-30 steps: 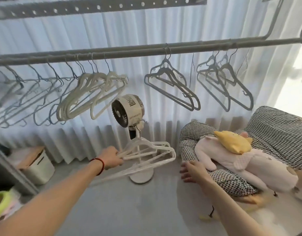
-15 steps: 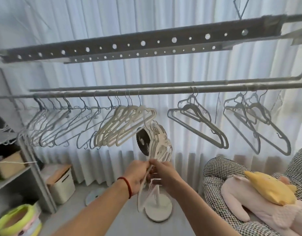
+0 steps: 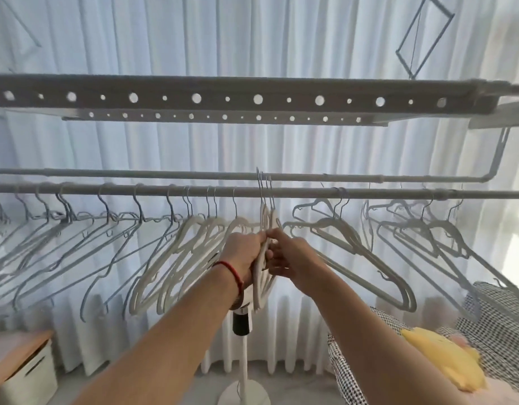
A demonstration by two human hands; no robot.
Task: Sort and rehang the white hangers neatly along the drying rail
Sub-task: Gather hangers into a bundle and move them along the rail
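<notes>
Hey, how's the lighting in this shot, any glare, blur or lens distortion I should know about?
Head view: strongly backlit through the white curtain, with blown-out glare at the right edge; the wide lens bows the drying rail slightly; the grey hangers at far left smear with motion blur; both hands gripping the white hangers read fairly sharp.

Both forearms reach up from the lower edge and converge at the centre. The left hand (image 3: 246, 252), a red cord round its wrist, comes in from 7 o'clock, its fingers curled round the bunch of white hangers (image 3: 264, 276). The right hand (image 3: 293, 258) comes in from 5 o'clock, its fingertips (image 3: 271, 235) pinching the same bunch, touching the left hand's at 12 o'clock
</notes>
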